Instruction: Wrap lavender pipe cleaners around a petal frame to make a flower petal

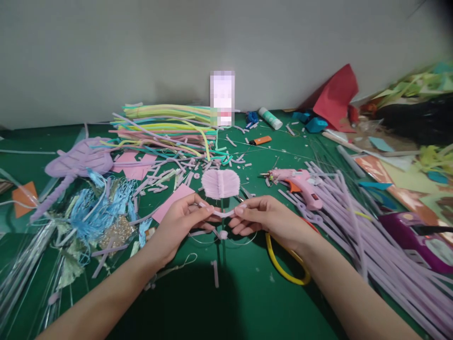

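Note:
My left hand [182,218] and my right hand [264,213] face each other over the green table. Pinched between them by its two ends is a short lilac pipe cleaner [222,215], slightly bent in the middle. Just beyond lies a ribbed, leaf-shaped lilac pipe-cleaner piece [221,184], with a thin dark stem running beneath the held strip. A small lilac fuzzy ball [222,234] sits below my fingers, near thin wire loops. Scissors with yellow handles [283,269] are partly covered by my right hand and forearm. A short lilac piece [215,274] rests closer to me.
A pink glue gun [299,182] and many lilac pipe cleaners [354,222] lie right. Coloured pipe cleaners [166,125], an orange lighter [261,140] and a glue stick [270,118] are at the back. Blue tassels [94,208] and a lilac fuzzy form [81,158] lie left.

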Demonstrator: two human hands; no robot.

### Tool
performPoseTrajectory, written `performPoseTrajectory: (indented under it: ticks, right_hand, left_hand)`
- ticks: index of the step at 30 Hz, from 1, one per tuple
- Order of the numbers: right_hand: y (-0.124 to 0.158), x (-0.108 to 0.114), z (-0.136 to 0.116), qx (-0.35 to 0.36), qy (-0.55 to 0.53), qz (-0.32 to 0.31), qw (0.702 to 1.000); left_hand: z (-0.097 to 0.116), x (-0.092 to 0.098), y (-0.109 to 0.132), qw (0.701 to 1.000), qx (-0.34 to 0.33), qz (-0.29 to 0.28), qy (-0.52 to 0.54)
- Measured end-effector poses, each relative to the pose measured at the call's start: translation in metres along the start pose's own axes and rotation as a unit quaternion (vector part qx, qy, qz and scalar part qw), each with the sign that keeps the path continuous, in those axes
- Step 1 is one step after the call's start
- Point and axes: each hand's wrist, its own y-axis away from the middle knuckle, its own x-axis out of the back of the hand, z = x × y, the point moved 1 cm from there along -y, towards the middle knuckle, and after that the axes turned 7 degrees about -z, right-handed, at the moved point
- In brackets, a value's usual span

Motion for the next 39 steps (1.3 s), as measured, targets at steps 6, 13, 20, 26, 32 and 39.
performPoseTrajectory:
  ticks: [6,13,20,26,32,39]
  right_hand:
    - [0.006,-0.001,-0.003,0.012,0.017,-0.066,0.998]
    - [0.008,-0.006,-0.003,0.017,0.065,-0.090,0.994]
    - [0.009,-0.014,-0.007,0.140,0.051,-0.082,0.986]
    - [0.004,-0.044,0.003,0.107,0.257,-0.049,0.959]
    - [0.018,-0.066,-0.005,0.116,0.272,0.008,0.955]
    - [0.021,-0.088,0.002,0.086,0.313,0.092,0.941]
  left_hand:
    - [0.004,0.005,-0.002,0.998,-0.021,-0.051,-0.044]
    - [0.006,0.008,-0.006,0.996,-0.080,0.040,-0.001]
    - [0.012,0.010,-0.006,0.948,-0.049,-0.074,0.306]
    - [0.006,0.012,-0.009,0.916,-0.078,-0.145,0.365]
    - [0.000,0.010,-0.014,0.909,-0.107,-0.154,0.373]
    - [0.009,0.006,-0.007,0.926,-0.084,-0.098,0.354]
